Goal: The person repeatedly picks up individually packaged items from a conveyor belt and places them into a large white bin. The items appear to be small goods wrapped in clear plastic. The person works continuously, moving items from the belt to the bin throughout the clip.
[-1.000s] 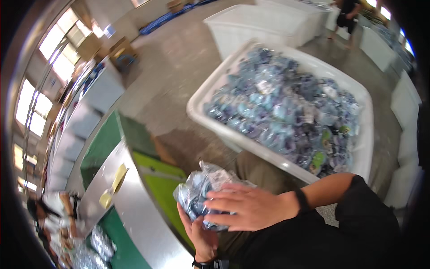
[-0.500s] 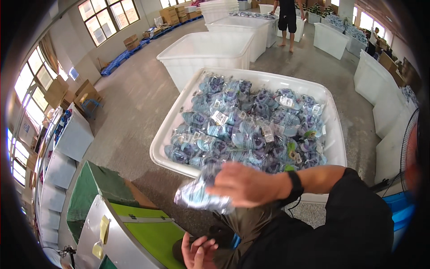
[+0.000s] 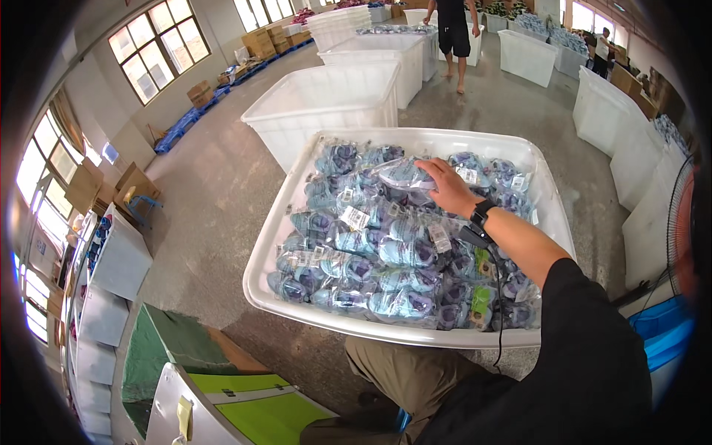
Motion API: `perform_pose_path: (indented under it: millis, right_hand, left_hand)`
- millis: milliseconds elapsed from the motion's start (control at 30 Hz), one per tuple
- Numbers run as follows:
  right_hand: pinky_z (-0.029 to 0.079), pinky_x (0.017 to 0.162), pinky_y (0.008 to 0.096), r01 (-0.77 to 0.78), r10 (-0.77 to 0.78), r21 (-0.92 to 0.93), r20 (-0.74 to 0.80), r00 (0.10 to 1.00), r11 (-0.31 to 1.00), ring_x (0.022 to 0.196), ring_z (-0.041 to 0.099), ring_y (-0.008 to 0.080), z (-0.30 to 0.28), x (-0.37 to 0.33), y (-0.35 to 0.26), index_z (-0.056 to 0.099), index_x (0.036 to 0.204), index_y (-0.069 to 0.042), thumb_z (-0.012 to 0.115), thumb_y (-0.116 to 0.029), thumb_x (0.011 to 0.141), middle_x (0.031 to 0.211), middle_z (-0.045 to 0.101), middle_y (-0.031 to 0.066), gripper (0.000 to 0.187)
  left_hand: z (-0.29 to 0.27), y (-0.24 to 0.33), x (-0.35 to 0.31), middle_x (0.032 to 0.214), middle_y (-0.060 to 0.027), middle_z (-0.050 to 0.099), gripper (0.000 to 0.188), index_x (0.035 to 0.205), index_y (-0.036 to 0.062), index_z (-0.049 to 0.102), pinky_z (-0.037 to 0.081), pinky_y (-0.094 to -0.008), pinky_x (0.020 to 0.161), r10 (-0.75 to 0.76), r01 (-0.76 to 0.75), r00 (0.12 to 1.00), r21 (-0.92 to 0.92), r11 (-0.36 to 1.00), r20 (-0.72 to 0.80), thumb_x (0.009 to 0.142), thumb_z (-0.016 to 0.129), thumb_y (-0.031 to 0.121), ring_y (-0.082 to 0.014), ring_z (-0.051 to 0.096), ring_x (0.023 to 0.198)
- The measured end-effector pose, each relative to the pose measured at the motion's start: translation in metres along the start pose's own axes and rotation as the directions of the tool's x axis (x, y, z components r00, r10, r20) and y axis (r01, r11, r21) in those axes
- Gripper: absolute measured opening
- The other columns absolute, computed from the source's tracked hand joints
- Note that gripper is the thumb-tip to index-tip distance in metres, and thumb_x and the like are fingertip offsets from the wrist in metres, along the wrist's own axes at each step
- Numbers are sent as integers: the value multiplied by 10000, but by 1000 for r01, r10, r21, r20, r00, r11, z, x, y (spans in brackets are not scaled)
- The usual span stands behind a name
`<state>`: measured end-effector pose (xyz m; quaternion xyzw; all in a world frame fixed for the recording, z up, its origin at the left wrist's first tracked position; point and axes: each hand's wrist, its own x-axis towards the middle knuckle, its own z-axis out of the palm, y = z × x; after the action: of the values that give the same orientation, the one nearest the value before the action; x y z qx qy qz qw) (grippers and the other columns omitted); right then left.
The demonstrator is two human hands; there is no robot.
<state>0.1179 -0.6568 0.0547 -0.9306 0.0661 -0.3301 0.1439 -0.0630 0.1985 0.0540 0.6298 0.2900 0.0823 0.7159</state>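
A large white plastic bin (image 3: 261,278) stands in front of me, filled with rows of clear plastic bags (image 3: 404,248) holding light-blue and purple shoes. Several carry white barcode labels, and a green tag (image 3: 482,297) shows at the near right. My right hand (image 3: 451,189), with a black band on the wrist, reaches over the far middle rows. Its fingers grip one end of a bagged pair of shoes (image 3: 403,175) that lies on top of the others. A dark cable hangs from the wrist. My left hand is out of sight.
Beyond the bin stands another white bin (image 3: 319,96). A person (image 3: 454,37) in dark clothes is on the walkway behind. At lower left is a green box (image 3: 167,348) beside a grey-and-lime panel (image 3: 259,415). A fan (image 3: 681,222) stands at the right edge.
My right hand has carried the bagged shoes from near my lap out to the bin's far rows. My left hand has left the view. The person behind has stepped nearer.
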Motion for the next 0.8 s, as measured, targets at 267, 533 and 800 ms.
perform_pose_path:
  millis: [267, 533, 800]
  right_hand:
    - [527, 1054, 490, -307, 262, -6, 536, 803, 952, 1251, 622, 403, 62, -8, 48, 587, 1433, -103, 803, -216, 867, 1335, 613, 183, 617]
    - [489, 1152, 492, -327, 354, -144, 497, 792, 934, 1442, 538, 411, 94, -12, 43, 629, 1471, -129, 687, -154, 952, 1703, 348, 187, 523]
    - [482, 1169, 497, -248, 338, -230, 598, 726, 941, 1456, 530, 404, 91, -14, 46, 560, 1566, -168, 626, -158, 976, 1749, 292, 159, 594]
  left_hand:
    - [-12, -21, -1, 995, -208, 698, 443, 1446, 172, 515, 596, -360, 740, 129, -128, 991, 27, 991, -40, 1035, 647, 75, -277, 684, 838]
    - [8, -15, -7, 893, -170, 684, 291, 1318, 134, 626, 600, -353, 721, 201, -203, 978, -37, 979, -60, 1039, 636, 54, -247, 664, 777]
    - [24, -16, -8, 864, -155, 687, 254, 1279, 95, 631, 599, -349, 677, 272, -276, 959, -46, 960, -84, 1031, 628, 38, -247, 666, 741]
